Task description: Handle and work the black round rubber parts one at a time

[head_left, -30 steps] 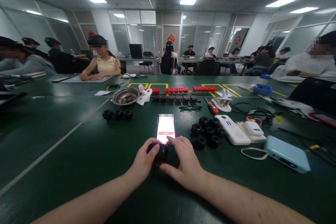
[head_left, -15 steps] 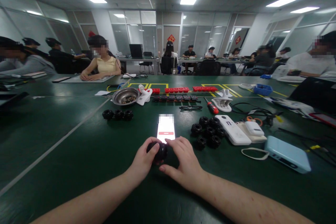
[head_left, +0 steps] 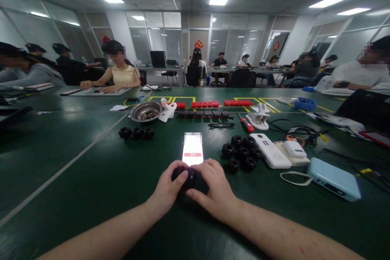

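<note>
Low over the green table, my left hand [head_left: 168,183] grips a round black wheel [head_left: 191,178], its thumb laid across the near side. My right hand [head_left: 213,185] closes on the same wheel from the right, index fingertip at its top and thumb at its lower edge. Fingers cover much of the wheel. Just beyond it lies a phone [head_left: 193,148] with a bright screen. Three similar black wheels [head_left: 137,133] stand in a row to the left. A cluster of several more black wheels [head_left: 243,153] sits to the right.
Farther back are a metal bowl [head_left: 145,112] holding small parts, red plastic trays [head_left: 205,104], a row of black parts [head_left: 203,114] and a screwdriver [head_left: 246,124]. On the right lie a white power bank [head_left: 271,152], a light-blue box [head_left: 333,178] and cables. Other people sit around.
My right thumb and fingertips have come in against the wheel, which has shifted slightly to the right and turned in my hands. Across the table, a person's hands have moved apart.
</note>
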Motion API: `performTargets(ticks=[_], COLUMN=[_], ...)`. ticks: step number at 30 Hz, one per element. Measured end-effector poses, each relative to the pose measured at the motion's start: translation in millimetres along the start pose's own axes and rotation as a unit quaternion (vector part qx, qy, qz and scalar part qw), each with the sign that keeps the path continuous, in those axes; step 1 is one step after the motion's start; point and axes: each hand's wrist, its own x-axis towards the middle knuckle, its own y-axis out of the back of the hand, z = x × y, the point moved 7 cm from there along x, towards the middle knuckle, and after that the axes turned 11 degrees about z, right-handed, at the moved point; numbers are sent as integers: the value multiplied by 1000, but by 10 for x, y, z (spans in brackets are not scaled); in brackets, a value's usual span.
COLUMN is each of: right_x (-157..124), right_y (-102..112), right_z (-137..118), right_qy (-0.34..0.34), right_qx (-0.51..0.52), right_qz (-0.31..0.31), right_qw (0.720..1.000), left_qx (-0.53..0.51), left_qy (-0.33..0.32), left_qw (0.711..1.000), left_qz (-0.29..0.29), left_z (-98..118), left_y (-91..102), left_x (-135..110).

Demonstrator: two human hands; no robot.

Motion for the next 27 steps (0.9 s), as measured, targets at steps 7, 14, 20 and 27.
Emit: performTargets(ticks=[7, 14, 20, 27], right_x=[-19, 17, -21, 16], right_y=[-29, 15, -18, 5], right_z=[-103, -21, -86, 7], right_qy=[64, 4, 62, -11], right_qx=[-16, 3, -5, -3], right_qz=[-29, 0, -16, -1], right_qw=[997, 1000, 998, 1000], left_qx=[-11, -19, -20, -17], left_qy=[101, 65, 117, 69], left_qw=[995, 998, 993, 997], left_qz=[-25, 3, -28, 7], left_z=[-144, -73, -177, -62], left_y=[-70, -15, -66, -9], left_x=[22, 9, 29, 3])
